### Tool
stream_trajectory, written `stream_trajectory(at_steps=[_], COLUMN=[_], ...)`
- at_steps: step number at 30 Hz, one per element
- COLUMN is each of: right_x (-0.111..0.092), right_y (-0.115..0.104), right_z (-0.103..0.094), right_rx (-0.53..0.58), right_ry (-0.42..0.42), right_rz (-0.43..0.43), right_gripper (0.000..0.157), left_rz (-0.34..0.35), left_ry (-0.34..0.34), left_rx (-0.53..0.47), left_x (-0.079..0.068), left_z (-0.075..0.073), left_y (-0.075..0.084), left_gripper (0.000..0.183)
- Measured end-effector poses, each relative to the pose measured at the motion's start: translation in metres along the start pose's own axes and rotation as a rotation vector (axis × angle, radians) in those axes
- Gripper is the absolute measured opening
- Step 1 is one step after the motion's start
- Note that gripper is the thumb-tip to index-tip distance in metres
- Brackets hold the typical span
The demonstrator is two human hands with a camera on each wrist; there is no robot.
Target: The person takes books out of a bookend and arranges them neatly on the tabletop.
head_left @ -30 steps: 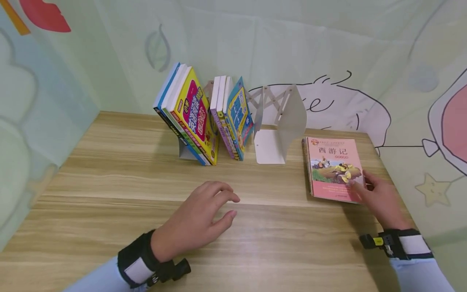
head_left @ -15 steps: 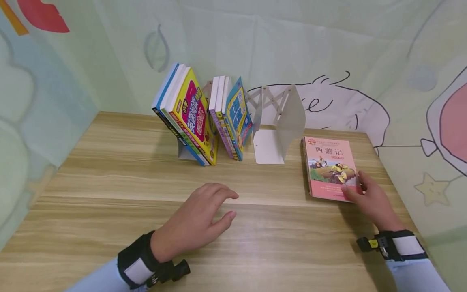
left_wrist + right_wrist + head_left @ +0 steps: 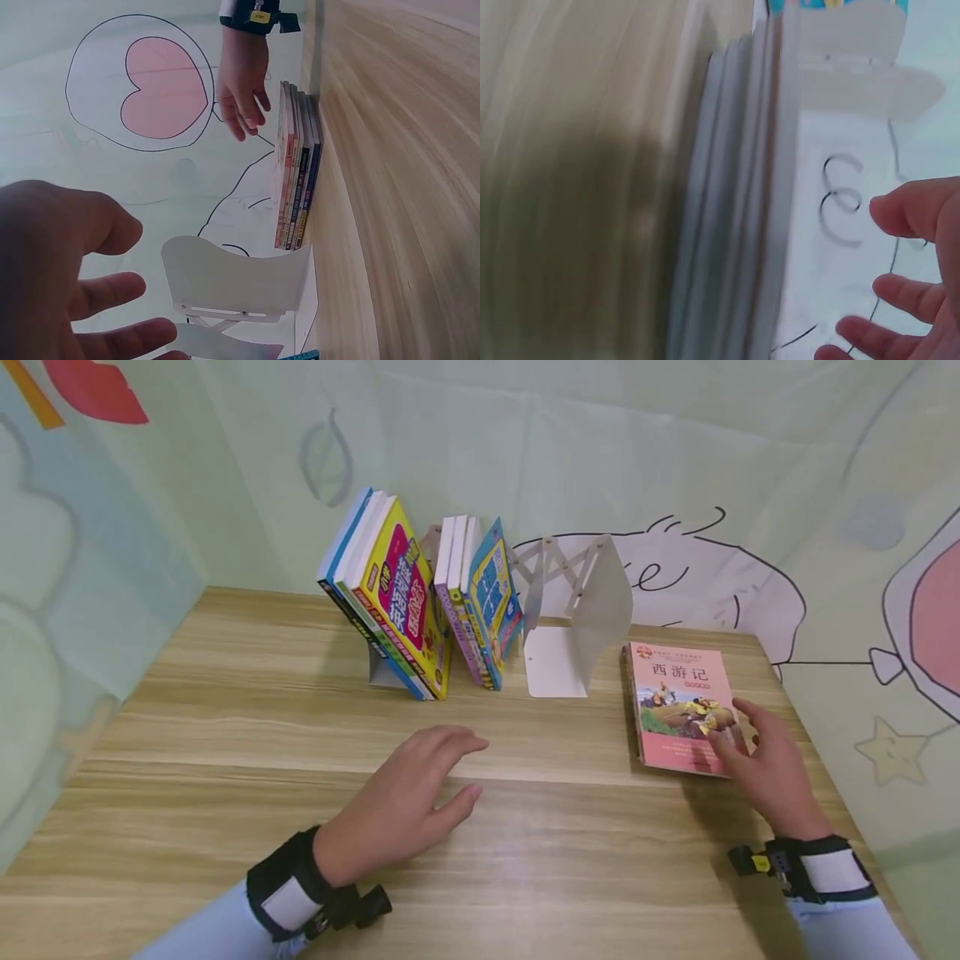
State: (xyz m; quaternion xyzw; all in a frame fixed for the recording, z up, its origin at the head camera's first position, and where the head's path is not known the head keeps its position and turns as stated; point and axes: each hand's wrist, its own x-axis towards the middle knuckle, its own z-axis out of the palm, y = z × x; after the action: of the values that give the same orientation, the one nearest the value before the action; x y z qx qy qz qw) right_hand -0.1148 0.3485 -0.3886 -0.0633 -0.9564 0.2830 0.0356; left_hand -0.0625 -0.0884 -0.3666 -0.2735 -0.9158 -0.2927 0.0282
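Head view: the right hand [image 3: 776,772] hovers at the near right corner of the book stack [image 3: 681,710] — thumb and fingers apart. The book stack lies on the table [image 3: 585,868], right of the bookend [image 3: 555,664]; the left hand [image 3: 405,802] is raised, fingers apart too. Left wrist view: the right hand hangs clear of the book stack. Right wrist view: its fingers spread above the pile.

A wood-grained, faintly glossy tabletop [image 3: 585,860] adjoined pale green walls [image 3: 465,443] printed with a star [image 3: 891,752] and a balloon [image 3: 129,91] bearing a pink heart [image 3: 169,90]
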Motion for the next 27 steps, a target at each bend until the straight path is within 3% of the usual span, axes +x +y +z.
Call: stream_trajectory(at_steps=[10,17,22,27], right_x=[-0.031,-0.064,-0.075,-0.077], right_y=[-0.059,-0.102,-0.123,-0.131], right_z=[0.02,0.043,0.051,0.053], right_rx=[0.07,0.071,0.052,0.026], right_ry=[-0.07,-0.182,-0.172,-0.163], right_rz=[-0.408,-0.54,-0.652,-0.694], right_gripper=[0.061,0.069,0.072,0.072], left_rz=[-0.02,-0.018,-0.008,0.003], left_ry=[0.025,0.037,0.055,0.065], left_rx=[-0.025,-0.019,-0.021,-0.043], left_x=[0.0,0.001,0.001,-0.001], left_z=[0.001,0.0,0.0,0.001], left_y=[-0.002,-0.003,-0.004,-0.003], left_gripper=[0.051,0.053,0.053,0.052])
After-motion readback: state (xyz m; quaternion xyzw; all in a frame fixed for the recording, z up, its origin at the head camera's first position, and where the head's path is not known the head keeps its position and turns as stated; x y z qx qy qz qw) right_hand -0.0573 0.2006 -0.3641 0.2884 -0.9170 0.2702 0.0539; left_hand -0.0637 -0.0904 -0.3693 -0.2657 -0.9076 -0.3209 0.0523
